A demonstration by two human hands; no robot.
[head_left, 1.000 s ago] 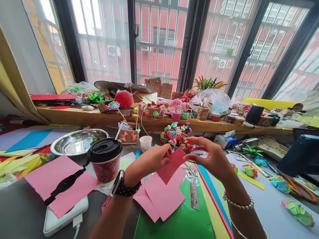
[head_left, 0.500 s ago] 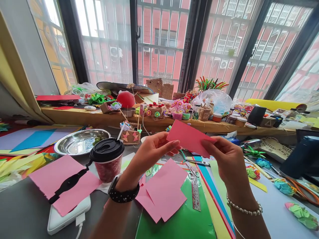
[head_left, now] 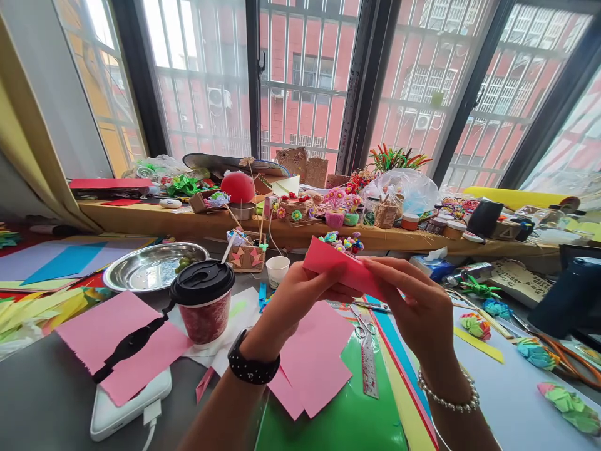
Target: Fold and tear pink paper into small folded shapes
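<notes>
A folded pink paper (head_left: pixel 323 258) is held up in the air between both hands, tilted down to the right. My left hand (head_left: pixel 307 285) grips its left part, thumb on the near face and fingers behind. My right hand (head_left: pixel 410 288) is closed on the right end, its fingers lying along the upper edge. Beneath them, loose pink sheets (head_left: pixel 314 369) lie overlapping on a green sheet (head_left: pixel 328 432). Scissors (head_left: pixel 364 322) and a small patterned ruler (head_left: pixel 370 369) rest right of the pink sheets.
A lidded cup (head_left: pixel 204 307), a metal plate (head_left: pixel 150 266) and a white power bank (head_left: pixel 126 407) stand at the left. A white paper cup (head_left: pixel 277 270) is behind my left hand. Crumpled paper pieces (head_left: pixel 538 352) and orange-handled scissors (head_left: pixel 580 363) lie at the right.
My left hand has moved right, closer to my right hand, uncovering the white cup. The pink paper is lower and more tilted, and my right fingers now reach further along its upper edge.
</notes>
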